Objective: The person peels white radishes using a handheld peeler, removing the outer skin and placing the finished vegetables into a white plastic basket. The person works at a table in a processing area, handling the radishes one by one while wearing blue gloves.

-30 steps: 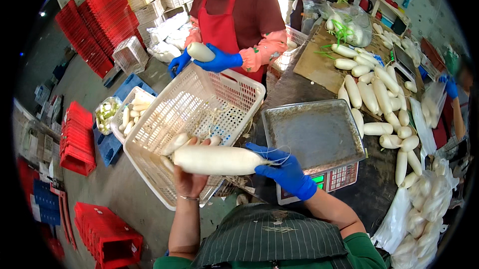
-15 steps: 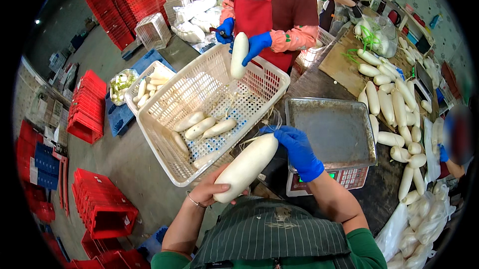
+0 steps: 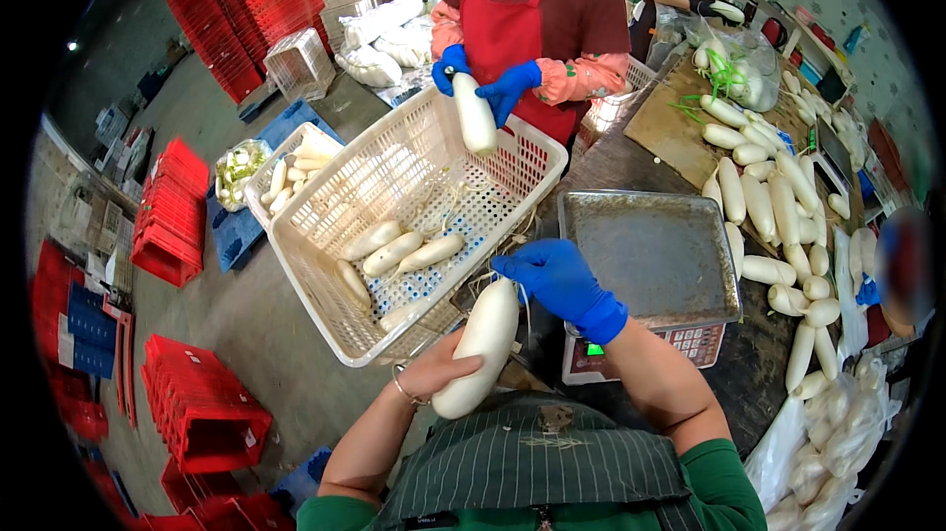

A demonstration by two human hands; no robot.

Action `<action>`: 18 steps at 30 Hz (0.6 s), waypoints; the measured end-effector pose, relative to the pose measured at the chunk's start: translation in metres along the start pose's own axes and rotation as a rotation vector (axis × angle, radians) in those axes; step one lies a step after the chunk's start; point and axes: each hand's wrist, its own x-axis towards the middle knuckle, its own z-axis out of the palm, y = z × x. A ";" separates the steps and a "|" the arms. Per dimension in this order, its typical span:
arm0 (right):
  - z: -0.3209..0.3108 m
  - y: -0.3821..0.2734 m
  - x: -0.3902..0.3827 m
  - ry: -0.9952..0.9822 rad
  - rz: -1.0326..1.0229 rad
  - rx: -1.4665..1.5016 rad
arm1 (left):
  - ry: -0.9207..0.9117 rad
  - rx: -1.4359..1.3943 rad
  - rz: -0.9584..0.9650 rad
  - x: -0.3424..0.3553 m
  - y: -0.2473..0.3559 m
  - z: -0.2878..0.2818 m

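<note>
We had tipped our big white radish [image 3: 483, 346] up straighter than half a second before, so its root end sat right under our right hand [image 3: 501, 271]. That hand, in a blue glove, seemed to pinch the thin roots [image 3: 525, 306] at the top. Our bare left hand [image 3: 440, 366] wrapped round the lower part, just above our striped apron [image 3: 532, 462].

Near the radish, the big crate [image 3: 325, 211] held a few smaller radishes [image 3: 393, 252] and bits of root. Over it, a worker [image 3: 512, 14] held another radish [image 3: 476, 117] in two blue gloves. Past it, a small crate [image 3: 255, 198] held more. To our right, a metal tray [image 3: 650, 255] sat on a scale [image 3: 680, 346] on the desk [image 3: 754, 359].
</note>
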 end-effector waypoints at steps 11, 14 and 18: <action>-0.050 0.000 -0.001 0.089 -0.076 0.469 | -0.436 -0.893 -0.084 -0.011 -0.018 -0.012; -0.018 0.019 -0.009 -0.156 -0.042 0.430 | -0.444 -1.059 0.020 -0.002 -0.012 -0.001; 0.002 0.011 -0.008 -0.317 -0.063 0.375 | -0.529 -1.063 -0.083 0.005 -0.011 -0.002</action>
